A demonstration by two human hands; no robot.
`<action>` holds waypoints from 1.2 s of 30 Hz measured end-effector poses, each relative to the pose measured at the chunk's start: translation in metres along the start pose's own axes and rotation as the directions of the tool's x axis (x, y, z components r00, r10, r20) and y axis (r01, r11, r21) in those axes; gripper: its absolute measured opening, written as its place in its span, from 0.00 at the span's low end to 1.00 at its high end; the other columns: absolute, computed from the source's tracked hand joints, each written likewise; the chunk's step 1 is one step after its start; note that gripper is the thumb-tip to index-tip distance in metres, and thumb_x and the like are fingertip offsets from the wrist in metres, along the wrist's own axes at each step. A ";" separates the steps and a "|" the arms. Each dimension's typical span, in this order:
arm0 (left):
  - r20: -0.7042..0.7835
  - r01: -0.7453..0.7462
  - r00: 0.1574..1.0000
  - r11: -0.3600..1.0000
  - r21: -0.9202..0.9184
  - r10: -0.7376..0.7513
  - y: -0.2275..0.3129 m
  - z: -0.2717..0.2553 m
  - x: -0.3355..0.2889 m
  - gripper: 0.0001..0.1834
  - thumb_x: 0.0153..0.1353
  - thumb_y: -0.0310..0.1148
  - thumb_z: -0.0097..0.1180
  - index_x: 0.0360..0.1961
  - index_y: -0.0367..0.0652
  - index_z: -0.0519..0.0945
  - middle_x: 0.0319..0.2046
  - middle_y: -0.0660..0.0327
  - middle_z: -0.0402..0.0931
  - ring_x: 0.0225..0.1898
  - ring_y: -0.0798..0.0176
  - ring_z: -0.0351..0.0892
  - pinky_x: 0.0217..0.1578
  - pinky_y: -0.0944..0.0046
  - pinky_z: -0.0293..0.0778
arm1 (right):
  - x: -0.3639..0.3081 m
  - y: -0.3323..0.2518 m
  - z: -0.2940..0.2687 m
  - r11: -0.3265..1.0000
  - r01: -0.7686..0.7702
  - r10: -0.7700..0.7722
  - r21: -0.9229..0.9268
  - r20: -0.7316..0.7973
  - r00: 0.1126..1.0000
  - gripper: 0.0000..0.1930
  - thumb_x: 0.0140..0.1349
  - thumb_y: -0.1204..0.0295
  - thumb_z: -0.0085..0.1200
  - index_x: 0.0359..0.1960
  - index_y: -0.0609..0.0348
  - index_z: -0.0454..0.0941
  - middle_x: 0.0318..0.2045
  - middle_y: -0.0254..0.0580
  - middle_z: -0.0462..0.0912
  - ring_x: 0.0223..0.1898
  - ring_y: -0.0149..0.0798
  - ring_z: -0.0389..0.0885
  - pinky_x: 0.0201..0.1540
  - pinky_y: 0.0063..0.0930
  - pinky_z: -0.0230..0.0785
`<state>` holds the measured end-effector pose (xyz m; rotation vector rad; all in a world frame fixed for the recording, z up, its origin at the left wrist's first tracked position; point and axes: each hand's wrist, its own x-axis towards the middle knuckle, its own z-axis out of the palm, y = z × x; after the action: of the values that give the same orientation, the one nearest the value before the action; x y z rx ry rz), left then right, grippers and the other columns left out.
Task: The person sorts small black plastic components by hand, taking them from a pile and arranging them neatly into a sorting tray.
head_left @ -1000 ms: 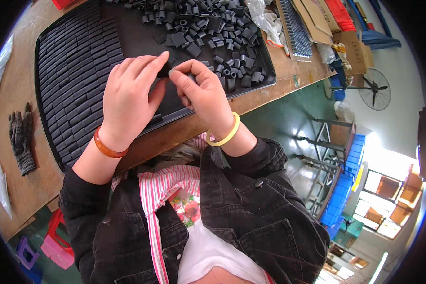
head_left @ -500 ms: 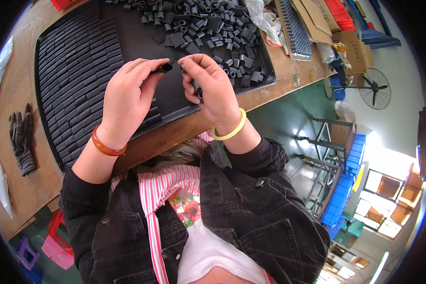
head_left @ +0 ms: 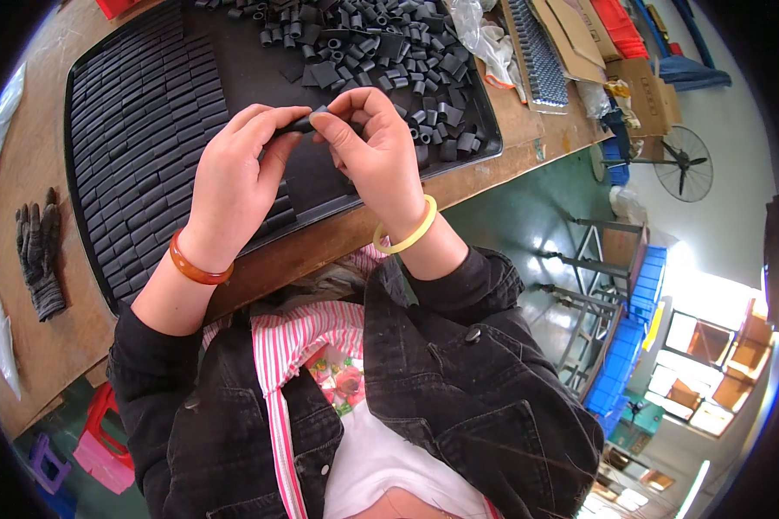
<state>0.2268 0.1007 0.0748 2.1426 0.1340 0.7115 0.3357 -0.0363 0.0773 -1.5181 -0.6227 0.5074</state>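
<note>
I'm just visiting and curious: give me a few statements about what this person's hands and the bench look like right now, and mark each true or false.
1. Both hands pinch one small black tube piece between them. True.
2. The left hand wears a yellow bangle. False: its bangle is orange-red; the yellow one is on the right hand.
3. Black pieces lie in neat rows on the left of the black tray, with a loose pile on the right. True.
4. A pair of dark gloves lies inside the tray. False: they lie on the wooden bench, left of the tray.
</note>
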 end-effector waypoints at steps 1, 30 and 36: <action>-0.002 0.011 1.000 1.000 -0.011 -0.011 0.000 0.000 0.001 0.14 0.59 0.20 0.59 0.48 0.38 0.82 0.36 0.54 0.79 0.33 0.53 0.79 0.35 0.63 0.75 | 0.000 0.000 0.000 0.991 -0.082 0.080 0.104 0.018 0.997 0.10 0.63 0.72 0.63 0.40 0.63 0.75 0.29 0.32 0.81 0.27 0.22 0.75 0.28 0.15 0.66; -0.397 -0.010 0.914 0.975 -0.224 -0.081 -0.015 -0.005 0.001 0.16 0.63 0.24 0.59 0.53 0.41 0.79 0.47 0.61 0.75 0.42 0.70 0.77 0.39 0.71 0.73 | -0.010 0.028 0.019 0.807 0.141 0.008 -0.573 0.249 0.969 0.11 0.59 0.66 0.61 0.29 0.63 0.83 0.29 0.49 0.83 0.32 0.49 0.83 0.36 0.40 0.74; -0.394 -0.016 0.916 0.972 -0.235 -0.080 -0.016 -0.004 0.000 0.16 0.63 0.24 0.59 0.52 0.41 0.79 0.47 0.61 0.75 0.41 0.70 0.78 0.39 0.71 0.72 | -0.007 0.033 0.025 0.721 0.213 -0.088 -0.659 0.218 0.972 0.12 0.59 0.62 0.61 0.26 0.58 0.80 0.29 0.45 0.82 0.33 0.51 0.82 0.36 0.43 0.75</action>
<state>0.2264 0.1135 0.0647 1.7439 0.2890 1.0880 0.3164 -0.0214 0.0430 -2.1056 -1.1513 0.2865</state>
